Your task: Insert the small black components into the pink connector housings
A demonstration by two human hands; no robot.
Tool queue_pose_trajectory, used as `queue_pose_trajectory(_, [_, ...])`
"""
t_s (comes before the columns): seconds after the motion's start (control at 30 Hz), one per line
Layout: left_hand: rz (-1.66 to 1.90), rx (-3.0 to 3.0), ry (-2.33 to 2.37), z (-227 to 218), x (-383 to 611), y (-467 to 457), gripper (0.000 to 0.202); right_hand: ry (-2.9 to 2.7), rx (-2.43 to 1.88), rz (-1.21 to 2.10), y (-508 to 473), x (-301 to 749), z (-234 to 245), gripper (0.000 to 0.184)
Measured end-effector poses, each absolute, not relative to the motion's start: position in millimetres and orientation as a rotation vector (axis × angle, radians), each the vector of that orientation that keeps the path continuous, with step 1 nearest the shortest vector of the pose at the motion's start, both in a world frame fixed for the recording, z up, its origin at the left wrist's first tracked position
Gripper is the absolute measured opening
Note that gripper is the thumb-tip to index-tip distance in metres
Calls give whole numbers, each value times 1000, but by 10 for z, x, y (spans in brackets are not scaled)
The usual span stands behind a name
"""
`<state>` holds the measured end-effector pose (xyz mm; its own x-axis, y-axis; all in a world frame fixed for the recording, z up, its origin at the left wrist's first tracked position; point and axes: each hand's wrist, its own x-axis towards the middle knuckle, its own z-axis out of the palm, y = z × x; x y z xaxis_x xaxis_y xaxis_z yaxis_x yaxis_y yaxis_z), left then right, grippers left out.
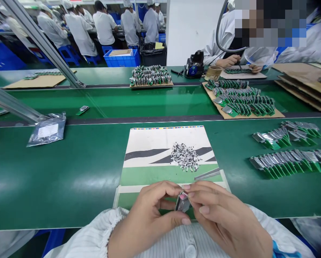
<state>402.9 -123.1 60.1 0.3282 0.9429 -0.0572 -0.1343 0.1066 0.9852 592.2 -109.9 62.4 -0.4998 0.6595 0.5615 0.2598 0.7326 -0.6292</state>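
Note:
Just over the near edge of the printed sheet, a small circuit board with a metal casing [182,202] is held up on edge, a pink patch showing at its top. My left hand [152,211] grips it from the left between thumb and fingers. My right hand [219,211] closes on its right side, fingertips at its upper end; what lies under those fingertips is hidden. Beyond the hands, a heap of tiny black and silver parts [185,157] lies on the printed sheet [146,139]. A pair of metal tweezers [207,174] rests right of the heap.
Rows of circuit boards [289,161] lie on the right, with more on a cardboard sheet [225,115]. A silver bag [48,129] sits at left under a slanting metal frame post [42,39]. Across the green bench, a co-worker's hands [230,61] handle boards.

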Motion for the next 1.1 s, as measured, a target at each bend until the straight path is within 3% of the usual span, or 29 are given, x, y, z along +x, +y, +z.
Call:
queue_pose_trajectory(0.47, [981, 1246, 898, 595, 4015, -1234, 33, -2041, -635, 523, -987, 5873, 728, 34])
queue_pose_trajectory(0.8, [985, 1216, 882, 544, 4013, -1252, 35, -1711, -676, 762, -995, 5767, 657, 38])
queue_pose_trajectory(1.1, [980, 1298, 949, 591, 4016, -1227, 31, -1882, -649, 509, -945, 5767, 700, 37])
